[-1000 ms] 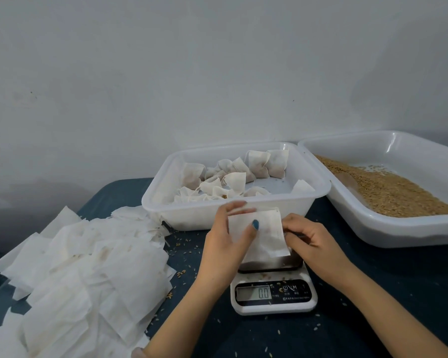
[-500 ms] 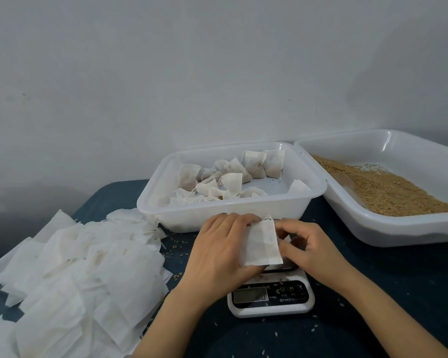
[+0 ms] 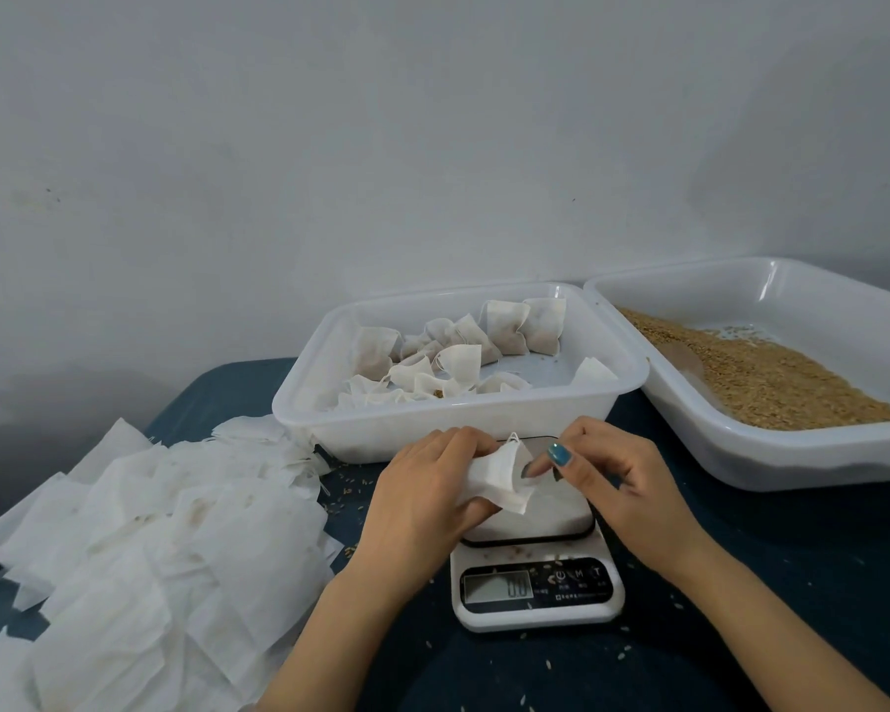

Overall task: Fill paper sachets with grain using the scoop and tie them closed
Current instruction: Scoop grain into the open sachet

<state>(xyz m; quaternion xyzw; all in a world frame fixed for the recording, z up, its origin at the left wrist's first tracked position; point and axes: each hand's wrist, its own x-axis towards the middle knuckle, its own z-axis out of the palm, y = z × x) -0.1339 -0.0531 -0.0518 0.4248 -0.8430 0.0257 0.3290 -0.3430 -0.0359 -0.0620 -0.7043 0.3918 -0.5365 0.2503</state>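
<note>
1. Sachet (image 3: 499, 477): thin white fibrous paper, creased and half folded. It is held in the air just above the scale's plate, at the middle of the tabletop (image 3: 766, 583). The long axis runs roughly from near to far, and the thread-looped corner points up toward the far edge. Whether the mouth gapes cannot be told.
2. Left hand (image 3: 422, 501): back upward, fingers curled close together round the sachet's left side.
3. Right hand (image 3: 617, 480): the thumb, with a teal nail, and the forefinger pinch the sachet's right edge. The other fingers are loosely curled beneath.
4. Scale (image 3: 538, 593): white plastic and rectangular, with a glossy dark-rimmed plate. The display faces the near edge. Both hands hide the far part of the plate.
5. Tray (image 3: 432, 411): translucent white plastic with rounded corners, just behind the hands toward the far edge. It holds tied sachets (image 3: 484, 346), bulging and puckered.
6. Grain tray (image 3: 792, 459): of the same make, at the far right corner, its rim just beside the tray's right rim. It holds tan, granular grain (image 3: 771, 377).
7. Scoop (image 3: 684, 359): pale and faint in outline, lying partly buried at the grain's left margin.
8. Pile (image 3: 150, 531): flat empty sachets, overlapping, along the left edge.
9. Loose grains (image 3: 345, 490): scattered over the dark blue tabletop.
</note>
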